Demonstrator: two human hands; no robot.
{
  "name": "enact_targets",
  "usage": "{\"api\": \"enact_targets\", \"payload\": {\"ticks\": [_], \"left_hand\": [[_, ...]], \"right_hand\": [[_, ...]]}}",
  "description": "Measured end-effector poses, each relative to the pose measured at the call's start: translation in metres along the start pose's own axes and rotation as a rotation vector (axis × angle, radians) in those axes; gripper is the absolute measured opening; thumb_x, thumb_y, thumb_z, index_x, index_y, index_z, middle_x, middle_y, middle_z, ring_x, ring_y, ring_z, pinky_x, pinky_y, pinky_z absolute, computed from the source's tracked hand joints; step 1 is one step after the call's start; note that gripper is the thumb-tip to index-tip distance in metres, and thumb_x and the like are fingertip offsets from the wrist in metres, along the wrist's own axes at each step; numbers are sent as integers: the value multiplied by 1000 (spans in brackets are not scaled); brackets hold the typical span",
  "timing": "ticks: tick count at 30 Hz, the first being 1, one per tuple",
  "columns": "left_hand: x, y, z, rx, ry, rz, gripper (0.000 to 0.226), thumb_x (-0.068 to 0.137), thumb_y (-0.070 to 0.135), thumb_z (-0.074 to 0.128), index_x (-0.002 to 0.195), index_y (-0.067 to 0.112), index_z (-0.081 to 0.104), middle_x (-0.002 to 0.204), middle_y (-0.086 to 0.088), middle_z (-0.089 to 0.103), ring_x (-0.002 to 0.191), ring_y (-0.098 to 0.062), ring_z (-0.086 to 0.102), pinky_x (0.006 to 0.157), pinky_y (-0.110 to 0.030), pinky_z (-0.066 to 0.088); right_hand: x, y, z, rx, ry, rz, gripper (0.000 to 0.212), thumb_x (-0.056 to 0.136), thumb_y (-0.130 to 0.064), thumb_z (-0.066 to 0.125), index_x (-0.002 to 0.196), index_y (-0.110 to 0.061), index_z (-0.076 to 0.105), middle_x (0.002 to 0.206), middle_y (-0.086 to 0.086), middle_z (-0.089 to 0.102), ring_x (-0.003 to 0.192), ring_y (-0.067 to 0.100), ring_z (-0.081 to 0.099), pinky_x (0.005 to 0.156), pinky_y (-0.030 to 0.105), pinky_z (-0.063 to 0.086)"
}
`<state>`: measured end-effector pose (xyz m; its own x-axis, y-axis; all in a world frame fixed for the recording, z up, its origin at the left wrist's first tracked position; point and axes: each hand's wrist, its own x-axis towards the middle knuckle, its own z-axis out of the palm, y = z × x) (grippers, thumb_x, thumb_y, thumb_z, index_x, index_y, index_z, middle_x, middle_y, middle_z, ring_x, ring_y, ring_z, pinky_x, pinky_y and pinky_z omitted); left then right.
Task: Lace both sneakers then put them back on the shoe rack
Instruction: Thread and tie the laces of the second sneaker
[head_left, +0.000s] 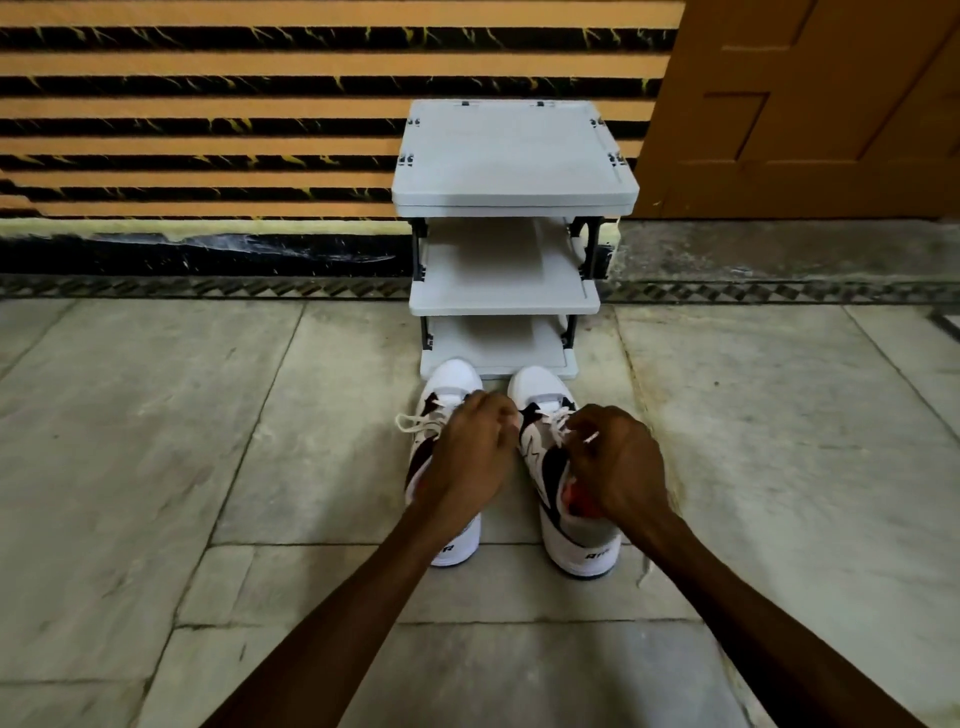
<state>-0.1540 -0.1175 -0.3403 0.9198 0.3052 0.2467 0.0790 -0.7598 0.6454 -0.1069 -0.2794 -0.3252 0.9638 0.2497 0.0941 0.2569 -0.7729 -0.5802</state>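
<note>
At frame centre, below the shoe rack (506, 306), the right hand (618, 462) pinched a lace (557, 423) of the right sneaker (587, 545), left hand (475, 447) curled, hold undetermined; lacing under way, tightening judged next.

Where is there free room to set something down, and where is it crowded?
Free: shoe rack shelves; floor outside the left sneaker and the right sneaker. Crowded: between them, where left hand and right hand pinch laces.
</note>
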Motion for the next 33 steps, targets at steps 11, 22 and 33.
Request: {"api": "enact_targets", "payload": {"ticks": [11,22,33], "left_hand": [[-11,40,40,116,-312,-144,53,73,43,73,114,13,60,117,-11,58,109,-30,57,91,-37,47],[-37,30,30,127,-358,-162,47,70,43,73,109,20,59,111,-6,55,103,-27,59,85,-38,49],[-21,28,35,-367,-376,-455,30,71,-2,75,64,24,62,72,5,64,79,-17,62,64,-19,45]], "right_hand": [[-9,39,-15,-101,-242,24,21,79,-28,68,96,-16,69,99,4,73,92,26,68,76,36,55],[-39,45,-7,50,-287,39,23,76,-27,75,94,-16,66,91,-3,68,83,18,64,71,31,50],[-5,25,3,542,-346,335,10,82,-19,72,72,-22,71,69,-6,67,70,11,62,64,23,47]]}}
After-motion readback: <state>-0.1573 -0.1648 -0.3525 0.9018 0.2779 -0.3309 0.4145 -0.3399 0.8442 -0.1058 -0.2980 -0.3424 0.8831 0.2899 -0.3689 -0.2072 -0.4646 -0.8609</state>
